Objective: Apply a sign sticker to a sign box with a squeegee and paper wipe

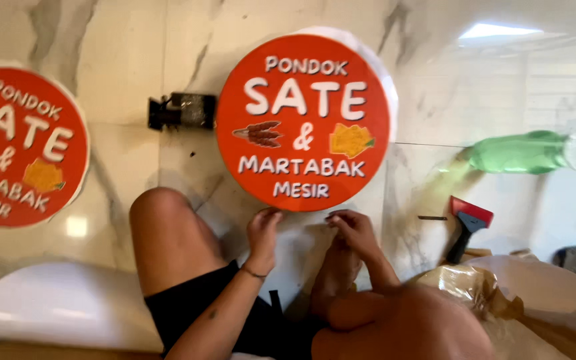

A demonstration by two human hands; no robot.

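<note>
A round orange sticker sign with white lettering and small food pictures lies on the marble floor in front of me, on a white backing disc. My left hand pinches its near edge, fingers closed on the rim. Just to the right, the fingertips of my right hand pick at the same near edge. I sit on the floor with my knees bent beneath my arms.
A second round orange sign lies at the left. A black tape dispenser sits beside the centre sign. A green spray bottle, a red-and-black scraper and crumpled brown paper lie at the right. A white disc rests near left.
</note>
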